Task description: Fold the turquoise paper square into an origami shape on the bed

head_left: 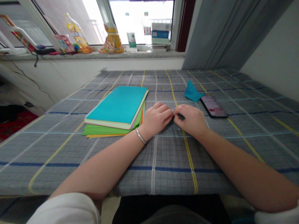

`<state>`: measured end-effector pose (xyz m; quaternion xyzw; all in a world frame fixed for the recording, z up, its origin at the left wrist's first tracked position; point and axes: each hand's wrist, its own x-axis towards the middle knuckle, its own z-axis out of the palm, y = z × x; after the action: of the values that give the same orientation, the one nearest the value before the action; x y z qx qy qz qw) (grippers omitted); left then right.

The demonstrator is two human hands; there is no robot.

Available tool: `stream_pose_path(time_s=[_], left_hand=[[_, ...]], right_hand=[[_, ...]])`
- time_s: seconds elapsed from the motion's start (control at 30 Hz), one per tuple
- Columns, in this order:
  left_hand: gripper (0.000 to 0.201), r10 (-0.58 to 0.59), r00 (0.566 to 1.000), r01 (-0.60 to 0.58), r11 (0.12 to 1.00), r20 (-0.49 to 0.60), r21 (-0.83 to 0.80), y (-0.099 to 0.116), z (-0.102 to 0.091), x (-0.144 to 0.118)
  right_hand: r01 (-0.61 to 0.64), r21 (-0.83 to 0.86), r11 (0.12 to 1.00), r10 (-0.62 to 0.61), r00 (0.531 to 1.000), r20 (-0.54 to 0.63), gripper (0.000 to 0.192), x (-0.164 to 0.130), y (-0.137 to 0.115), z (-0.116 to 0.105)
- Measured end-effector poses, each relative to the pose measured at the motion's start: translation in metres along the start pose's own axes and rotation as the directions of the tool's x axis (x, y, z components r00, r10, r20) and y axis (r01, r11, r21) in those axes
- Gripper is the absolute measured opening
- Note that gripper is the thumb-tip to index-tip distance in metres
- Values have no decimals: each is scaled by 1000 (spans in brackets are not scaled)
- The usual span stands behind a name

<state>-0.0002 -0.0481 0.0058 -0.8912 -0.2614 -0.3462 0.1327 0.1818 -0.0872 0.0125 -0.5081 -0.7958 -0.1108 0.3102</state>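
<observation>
Head view: left hand (158, 116) and right hand (190, 118) with fingers curled in, tips meeting; can't tell what, if anything, is pinched between. Paper stack (119, 104) just left of left hand: flat, smooth sheets, blue on top, pale, green and orange edges poking out unevenly. Folded paper (192, 92) beyond right hand: blue, creased, with a pointed triangular peak. Phone (213, 105) to right hand's upper right, flat black slab, screen blurred. Checked woven cloth (168, 155), slightly wrinkled, under both hands. Shiny metal bracelet (140, 137) on left wrist. Far beyond hands: speckled stone sill (142, 55) with plastic bottle (78, 32), boxes (160, 33). In the way: left wrist, overlapping stack's near right corner.
</observation>
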Motion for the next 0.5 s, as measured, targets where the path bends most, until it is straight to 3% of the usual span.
stream_pose_path(time_s=[0.2, 0.5], left_hand=[[23, 54, 999, -54, 999, -4, 7, -4, -2, 0], [25, -5, 1000, 5, 999, -3, -34, -7, -9, 2]], right_hand=[[-2, 30, 1000, 2, 1000, -15, 12, 0, 2, 0], [-109, 158, 981, 122, 990, -70, 8, 0, 15, 0]])
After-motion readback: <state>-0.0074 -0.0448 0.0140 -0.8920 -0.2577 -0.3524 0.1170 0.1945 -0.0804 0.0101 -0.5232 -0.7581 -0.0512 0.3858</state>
